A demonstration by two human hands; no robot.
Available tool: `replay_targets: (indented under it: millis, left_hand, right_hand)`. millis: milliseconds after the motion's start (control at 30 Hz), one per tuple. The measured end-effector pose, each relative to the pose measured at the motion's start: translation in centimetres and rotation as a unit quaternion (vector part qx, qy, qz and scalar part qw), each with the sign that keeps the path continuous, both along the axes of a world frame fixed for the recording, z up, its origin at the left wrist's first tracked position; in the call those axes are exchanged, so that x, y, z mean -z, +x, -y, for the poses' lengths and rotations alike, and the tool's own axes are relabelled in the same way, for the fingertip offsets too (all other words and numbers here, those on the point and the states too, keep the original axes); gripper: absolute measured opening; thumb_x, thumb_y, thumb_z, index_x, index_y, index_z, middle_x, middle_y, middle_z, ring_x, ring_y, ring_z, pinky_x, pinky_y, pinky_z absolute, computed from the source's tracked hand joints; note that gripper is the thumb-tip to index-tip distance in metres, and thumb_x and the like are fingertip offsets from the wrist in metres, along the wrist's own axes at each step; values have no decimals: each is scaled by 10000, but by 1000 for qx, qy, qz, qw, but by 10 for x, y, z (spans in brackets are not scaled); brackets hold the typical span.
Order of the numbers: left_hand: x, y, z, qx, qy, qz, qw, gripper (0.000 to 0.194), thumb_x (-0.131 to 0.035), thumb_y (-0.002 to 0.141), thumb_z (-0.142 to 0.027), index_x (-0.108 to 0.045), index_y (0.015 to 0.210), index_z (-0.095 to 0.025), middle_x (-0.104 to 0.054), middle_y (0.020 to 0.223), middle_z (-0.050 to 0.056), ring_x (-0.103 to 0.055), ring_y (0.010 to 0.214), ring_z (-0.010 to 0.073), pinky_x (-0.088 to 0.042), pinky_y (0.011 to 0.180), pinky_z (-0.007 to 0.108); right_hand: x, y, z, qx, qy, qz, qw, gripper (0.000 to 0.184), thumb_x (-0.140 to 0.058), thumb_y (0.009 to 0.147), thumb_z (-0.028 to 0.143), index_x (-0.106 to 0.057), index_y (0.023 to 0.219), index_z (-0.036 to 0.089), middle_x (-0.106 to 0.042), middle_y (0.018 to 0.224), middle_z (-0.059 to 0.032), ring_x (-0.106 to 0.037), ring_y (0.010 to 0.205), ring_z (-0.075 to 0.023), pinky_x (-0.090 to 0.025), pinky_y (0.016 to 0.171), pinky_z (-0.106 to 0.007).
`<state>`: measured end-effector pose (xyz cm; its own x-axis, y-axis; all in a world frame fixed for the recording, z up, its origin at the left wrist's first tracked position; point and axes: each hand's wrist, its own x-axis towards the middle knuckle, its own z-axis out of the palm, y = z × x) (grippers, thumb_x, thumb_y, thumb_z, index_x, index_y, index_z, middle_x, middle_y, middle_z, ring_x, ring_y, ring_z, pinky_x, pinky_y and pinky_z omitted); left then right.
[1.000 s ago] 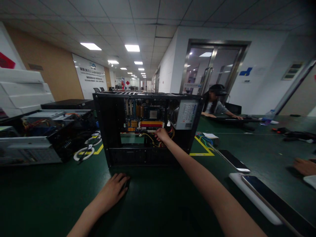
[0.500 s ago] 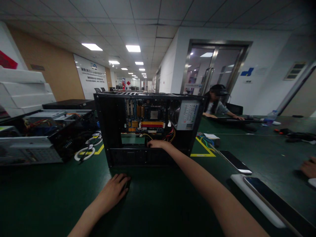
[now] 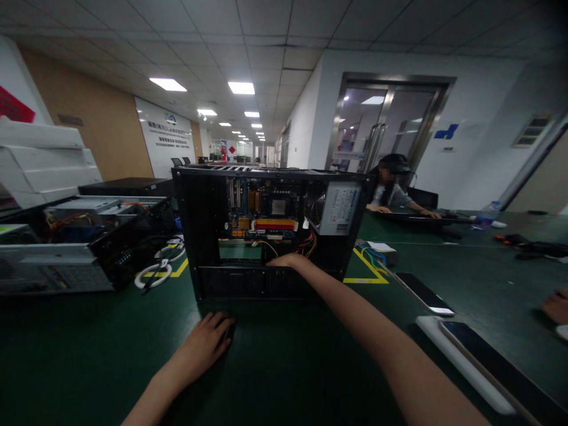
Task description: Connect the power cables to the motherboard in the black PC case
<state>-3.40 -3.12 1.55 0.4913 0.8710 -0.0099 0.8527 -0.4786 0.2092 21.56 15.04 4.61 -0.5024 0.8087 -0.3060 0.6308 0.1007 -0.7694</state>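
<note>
An open black computer case [image 3: 231, 282] stands upright on the green table in front of me. Inside show a motherboard [image 3: 278, 205], red and yellow memory slots [image 3: 276, 225], a power supply [image 3: 341, 208] and loose cables [image 3: 309, 241]. My right hand [image 3: 285, 260] reaches over the lower front panel into the case, beside a small dark part whose kind I cannot make out. Its fingers are mostly hidden behind the panel. My left hand [image 3: 205, 342] rests on the table in front of the case, fingers apart, with a dark patch, perhaps shadow, beneath them.
Another opened computer case [image 3: 48, 269] and a coiled white cable [image 3: 153, 276] lie left. At right are phones [image 3: 425, 293], a white slab [image 3: 461, 364], wires [image 3: 373, 255] and a bottle [image 3: 486, 215]. A co-worker [image 3: 393, 186] sits behind; another person's hand [image 3: 557, 306] shows right.
My right hand has sunk slightly deeper behind the front panel, hiding its fingers more. My left hand stays in place. The view has shifted very slightly.
</note>
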Motion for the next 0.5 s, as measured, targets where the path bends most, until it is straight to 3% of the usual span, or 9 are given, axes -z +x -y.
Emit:
replay_targets:
  millis: [67,167,333,500]
  left_hand:
    - [1,0,-1,2,-2,-3,1000,394,-376,811,-355,-449,1185,-251,-465,1186,52,-427,1089,251,-319,930,413]
    - [0,0,0,1,-2,-9,1000,397,-375,813,-353,-444,1189,-248,-460,1193,57,-423,1093,253,-320,928,413]
    - [-2,0,1,3,3,1,1000,385,-371,819,-359,-452,1178,-246,-468,1181,57,-442,1071,244,-327,923,409]
    - [-4,0,1,0,-6,-15,1000,394,-369,820,-363,-442,1192,-251,-453,1209,58,-415,1109,265,-318,934,429]
  right_hand:
    - [-3,-2,-1,-48,9,87,995,100,-608,570,79,-650,610,161,-633,611,-6,-575,586,-140,-417,573,-218]
    - [-7,-5,-1,-78,89,135,984,96,-574,607,98,-642,573,158,-614,552,15,-549,538,-111,-388,534,-187]
    - [-14,-1,6,-25,207,143,967,87,-603,587,107,-595,508,144,-599,541,-1,-552,562,-118,-355,503,-175]
    - [-17,-1,12,63,206,54,975,161,-651,576,135,-491,557,149,-518,468,30,-514,464,-96,-354,445,-173]
